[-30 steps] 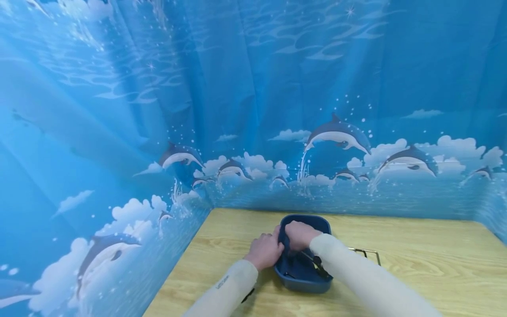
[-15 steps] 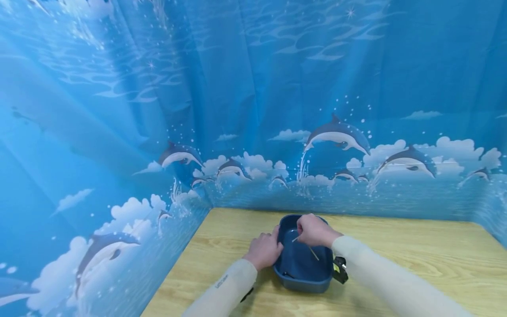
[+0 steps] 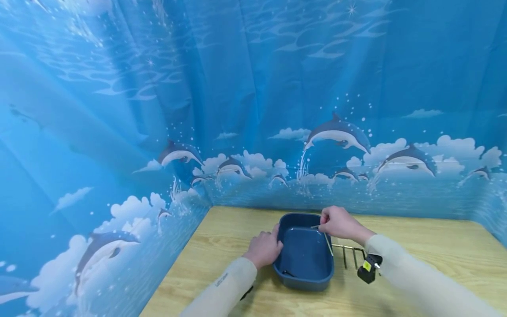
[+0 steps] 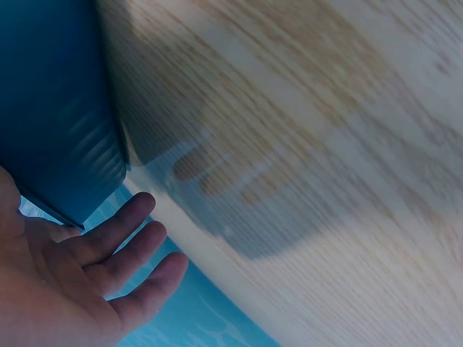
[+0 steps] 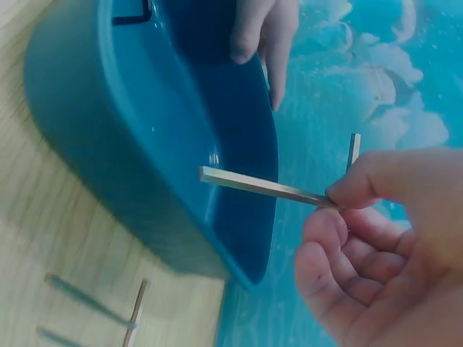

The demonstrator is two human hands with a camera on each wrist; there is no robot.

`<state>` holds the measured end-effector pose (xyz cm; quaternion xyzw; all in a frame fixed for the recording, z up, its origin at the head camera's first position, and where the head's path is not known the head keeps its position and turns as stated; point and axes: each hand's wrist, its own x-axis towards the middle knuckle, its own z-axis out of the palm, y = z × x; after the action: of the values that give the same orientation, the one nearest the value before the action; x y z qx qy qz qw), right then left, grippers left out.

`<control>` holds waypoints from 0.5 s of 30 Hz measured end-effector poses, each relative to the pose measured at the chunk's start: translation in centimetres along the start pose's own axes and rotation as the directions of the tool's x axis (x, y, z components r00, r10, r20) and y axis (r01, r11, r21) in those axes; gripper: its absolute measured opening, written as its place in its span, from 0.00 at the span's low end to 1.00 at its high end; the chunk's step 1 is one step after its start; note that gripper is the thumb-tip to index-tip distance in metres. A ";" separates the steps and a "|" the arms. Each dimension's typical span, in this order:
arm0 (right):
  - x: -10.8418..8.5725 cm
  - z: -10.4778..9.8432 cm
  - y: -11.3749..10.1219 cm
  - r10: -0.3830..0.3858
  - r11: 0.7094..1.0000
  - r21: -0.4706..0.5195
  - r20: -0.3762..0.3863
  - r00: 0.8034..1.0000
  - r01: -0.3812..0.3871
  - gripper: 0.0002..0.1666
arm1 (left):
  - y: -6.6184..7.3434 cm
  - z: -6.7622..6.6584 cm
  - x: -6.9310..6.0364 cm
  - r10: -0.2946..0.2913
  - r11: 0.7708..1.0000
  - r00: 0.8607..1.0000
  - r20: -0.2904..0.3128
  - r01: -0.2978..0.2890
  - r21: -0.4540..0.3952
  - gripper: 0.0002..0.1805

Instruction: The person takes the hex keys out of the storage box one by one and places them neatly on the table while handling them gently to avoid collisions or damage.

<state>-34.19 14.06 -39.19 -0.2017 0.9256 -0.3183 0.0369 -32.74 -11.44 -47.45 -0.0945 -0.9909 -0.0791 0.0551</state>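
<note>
A deep blue basin [image 3: 305, 253] with rounded corners stands on the table. My left hand [image 3: 263, 248] holds its left rim, the thumb inside and a finger outside. In the left wrist view, the other fingers [image 4: 145, 253] of that hand spread loosely beside the basin wall. Over the basin's right rim, my right hand [image 3: 342, 223] pinches a brass-coloured L-shaped hex key [image 5: 260, 186] at its bend, between thumb and index finger. A small dark hex key [image 3: 288, 273] lies at the near end of the basin floor.
Several hex keys [image 3: 344, 256] lie side by side on the wooden table [image 3: 428, 259], just right of the basin and partly under my right arm. A blue curtain [image 3: 253, 110] printed with dolphins surrounds the table's back and left edges.
My right hand has come up out of the basin with the hex key and moved right, over the rim. The hex keys on the table show more clearly. My left hand stays at the rim.
</note>
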 end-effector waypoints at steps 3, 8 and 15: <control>-0.9 -0.6 1.1 0.028 0.999 0.036 0.005 1.000 -0.028 0.07 | 0.1 0.0 -0.1 -0.004 1.000 1.000 0.013 0.004 -0.005 0.32; -2.6 -1.5 3.1 0.051 0.998 0.037 -0.014 0.999 -0.051 0.05 | 0.2 0.0 -0.2 -0.003 1.000 1.000 0.016 0.003 -0.010 0.32; -4.5 -1.9 6.4 0.111 0.991 0.082 -0.001 0.994 -0.110 0.05 | 0.0 -0.4 -0.2 0.009 1.000 1.000 0.005 -0.009 0.001 0.32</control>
<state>-32.73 21.51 -41.81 -0.1476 0.9215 -0.3540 0.0602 -32.49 -11.54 -47.07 -0.0993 -0.9906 -0.0782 0.0530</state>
